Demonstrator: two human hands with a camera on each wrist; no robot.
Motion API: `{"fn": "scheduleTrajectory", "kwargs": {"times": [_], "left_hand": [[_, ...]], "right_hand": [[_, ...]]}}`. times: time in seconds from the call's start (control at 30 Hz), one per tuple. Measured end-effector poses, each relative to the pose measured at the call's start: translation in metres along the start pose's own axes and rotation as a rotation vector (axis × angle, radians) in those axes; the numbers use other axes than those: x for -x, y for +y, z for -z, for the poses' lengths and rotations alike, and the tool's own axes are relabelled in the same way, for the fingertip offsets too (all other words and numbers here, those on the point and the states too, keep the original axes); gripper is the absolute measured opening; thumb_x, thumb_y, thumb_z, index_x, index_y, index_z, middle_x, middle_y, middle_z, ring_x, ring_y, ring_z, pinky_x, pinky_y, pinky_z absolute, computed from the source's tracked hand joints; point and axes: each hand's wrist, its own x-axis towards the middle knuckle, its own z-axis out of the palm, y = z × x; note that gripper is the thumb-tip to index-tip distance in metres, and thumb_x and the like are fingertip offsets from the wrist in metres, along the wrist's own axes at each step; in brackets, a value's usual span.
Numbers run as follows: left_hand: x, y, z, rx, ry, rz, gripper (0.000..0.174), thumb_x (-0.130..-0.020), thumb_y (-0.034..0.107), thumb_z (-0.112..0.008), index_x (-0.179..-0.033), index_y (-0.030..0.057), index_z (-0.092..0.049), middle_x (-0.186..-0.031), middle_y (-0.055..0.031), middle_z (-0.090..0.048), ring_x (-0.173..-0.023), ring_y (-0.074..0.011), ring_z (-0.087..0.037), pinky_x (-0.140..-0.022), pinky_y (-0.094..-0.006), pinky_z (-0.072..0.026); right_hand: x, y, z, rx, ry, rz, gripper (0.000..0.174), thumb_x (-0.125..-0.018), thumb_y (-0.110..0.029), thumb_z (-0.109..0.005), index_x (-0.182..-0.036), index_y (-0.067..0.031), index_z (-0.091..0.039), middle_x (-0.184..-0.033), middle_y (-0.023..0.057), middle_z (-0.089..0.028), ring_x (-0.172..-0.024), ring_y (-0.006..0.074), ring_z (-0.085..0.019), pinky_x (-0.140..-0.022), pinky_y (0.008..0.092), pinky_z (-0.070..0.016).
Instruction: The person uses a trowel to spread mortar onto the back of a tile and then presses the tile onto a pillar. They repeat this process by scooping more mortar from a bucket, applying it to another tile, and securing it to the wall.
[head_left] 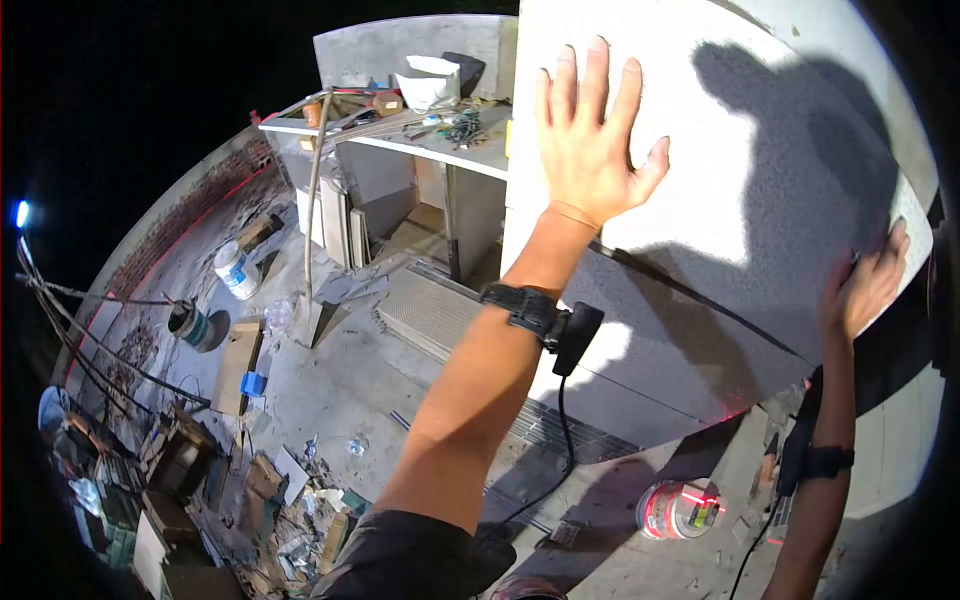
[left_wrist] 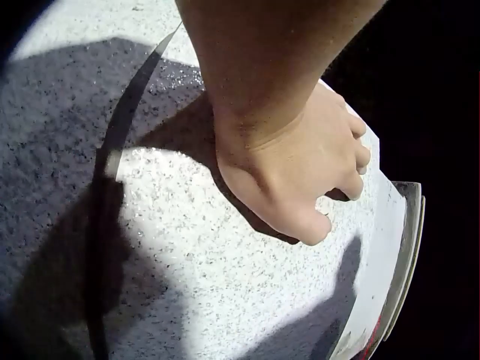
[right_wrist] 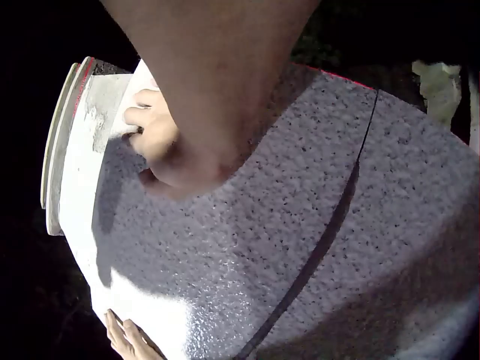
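A large speckled wall tile (head_left: 790, 170) stands upright in front of me in the head view. My left hand (head_left: 590, 150) lies flat on its brightly lit face, fingers spread and pointing up. Close to the tile's right edge, my right hand (head_left: 868, 285) presses the shadowed part of the face. A dark, tapering gap (head_left: 690, 295) separates this tile from a lower tile (head_left: 690, 345). In the left wrist view, the palm of the left hand (left_wrist: 300, 172) rests on the speckled surface. The right wrist view has the right hand (right_wrist: 165, 146) near the tile's edge, partly hidden by the forearm.
Below the wall stands a bucket (head_left: 660, 508) with red laser light on it. A cluttered counter (head_left: 470, 158) is behind, left of the tile. A shovel (head_left: 312, 200) leans there, near a white bucket (head_left: 235, 270). Broken rubble (head_left: 290, 510) covers the lower-left floor.
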Motion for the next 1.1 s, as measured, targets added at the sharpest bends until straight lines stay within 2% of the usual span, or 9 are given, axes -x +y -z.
{"fn": "scheduleTrajectory", "kwargs": {"times": [0.23, 0.33, 0.4, 0.6, 0.7, 0.77, 0.87, 1.0, 1.1], "left_hand": [[0.000, 0.001, 0.005, -0.001, -0.060, -0.042, 0.075, -0.080, 0.032, -0.069, -0.145, -0.0033, -0.052, -0.154, -0.0321, -0.042, -0.142, -0.0520, -0.037, -0.118, -0.0599, -0.0229], [-0.007, 0.015, 0.013, -0.067, -0.102, -0.084, 0.072, -0.084, 0.026, -0.064, -0.147, -0.0059, -0.049, -0.154, -0.0327, -0.042, -0.143, -0.0514, -0.036, -0.119, -0.0582, -0.0228], [-0.009, 0.018, 0.011, -0.087, -0.104, -0.100, 0.069, -0.089, 0.026, -0.060, -0.149, -0.0057, -0.047, -0.156, -0.0316, -0.040, -0.145, -0.0492, -0.034, -0.120, -0.0579, -0.0225], [-0.008, 0.026, 0.007, -0.180, -0.120, -0.184, 0.066, -0.101, 0.033, -0.048, -0.155, -0.0040, -0.039, -0.160, -0.0290, -0.036, -0.149, -0.0447, -0.030, -0.120, -0.0543, -0.0203], [-0.011, 0.030, 0.009, -0.177, -0.100, -0.229, 0.063, -0.106, 0.034, -0.042, -0.155, -0.0051, -0.037, -0.161, -0.0277, -0.034, -0.149, -0.0422, -0.029, -0.120, -0.0537, -0.0198], [-0.009, 0.028, 0.009, -0.172, -0.137, -0.224, 0.065, -0.103, 0.032, -0.045, -0.155, -0.0071, -0.035, -0.161, -0.0305, -0.031, -0.150, -0.0464, -0.026, -0.121, -0.0565, -0.0174], [-0.010, 0.025, 0.013, -0.183, -0.161, -0.233, 0.067, -0.103, 0.034, -0.046, -0.156, -0.0048, -0.034, -0.161, -0.0305, -0.029, -0.149, -0.0457, -0.025, -0.119, -0.0571, -0.0176], [-0.035, 0.007, 0.019, -0.164, -0.202, -0.211, 0.064, -0.101, 0.035, -0.050, -0.153, -0.0016, -0.041, -0.159, -0.0295, -0.032, -0.146, -0.0441, -0.030, -0.116, -0.0544, -0.0245], [-0.081, -0.006, 0.010, -0.095, -0.128, -0.256, 0.062, -0.103, 0.026, -0.048, -0.158, 0.0008, -0.036, -0.163, -0.0263, -0.032, -0.151, -0.0437, -0.028, -0.122, -0.0541, -0.0205]], "right_hand": [[0.009, 0.006, 0.001, 0.023, -0.149, -0.113, 0.069, -0.100, -0.031, -0.056, -0.155, 0.0040, -0.035, -0.159, 0.0265, -0.036, -0.148, 0.0445, -0.032, -0.118, 0.0583, -0.0261], [0.010, 0.000, -0.002, -0.132, -0.021, -0.139, 0.072, -0.100, -0.036, -0.054, -0.156, 0.0030, -0.034, -0.163, 0.0257, -0.031, -0.150, 0.0454, -0.028, -0.120, 0.0621, -0.0209], [0.012, -0.013, -0.005, -0.143, 0.004, -0.275, 0.066, -0.105, -0.036, -0.044, -0.158, 0.0028, -0.033, -0.162, 0.0252, -0.033, -0.152, 0.0445, -0.025, -0.122, 0.0604, -0.0195], [0.013, -0.029, 0.004, -0.063, -0.001, -0.451, 0.064, -0.106, -0.041, -0.039, -0.152, 0.0025, -0.043, -0.160, 0.0252, -0.036, -0.149, 0.0439, -0.033, -0.122, 0.0586, -0.0225], [0.009, -0.031, 0.011, -0.073, -0.006, -0.498, 0.066, -0.100, -0.042, -0.050, -0.151, 0.0003, -0.046, -0.161, 0.0225, -0.038, -0.148, 0.0425, -0.035, -0.120, 0.0583, -0.0249], [0.004, -0.031, 0.021, -0.142, 0.014, -0.527, 0.074, -0.082, -0.034, -0.071, -0.144, 0.0006, -0.051, -0.157, 0.0219, -0.042, -0.145, 0.0414, -0.040, -0.119, 0.0583, -0.0283], [0.003, -0.029, 0.025, -0.185, 0.093, -0.533, 0.081, -0.065, -0.025, -0.079, -0.138, 0.0009, -0.055, -0.153, 0.0215, -0.046, -0.141, 0.0412, -0.043, -0.116, 0.0582, -0.0321], [-0.009, -0.024, 0.035, -0.247, 0.135, -0.572, 0.080, -0.064, -0.024, -0.081, -0.136, 0.0029, -0.055, -0.145, 0.0217, -0.052, -0.132, 0.0422, -0.050, -0.111, 0.0607, -0.0366], [-0.035, -0.024, 0.026, -0.212, 0.139, -0.620, 0.060, -0.071, -0.018, -0.074, -0.126, 0.0034, -0.061, -0.140, 0.0220, -0.054, -0.125, 0.0399, -0.054, -0.106, 0.0542, -0.0423]]}}
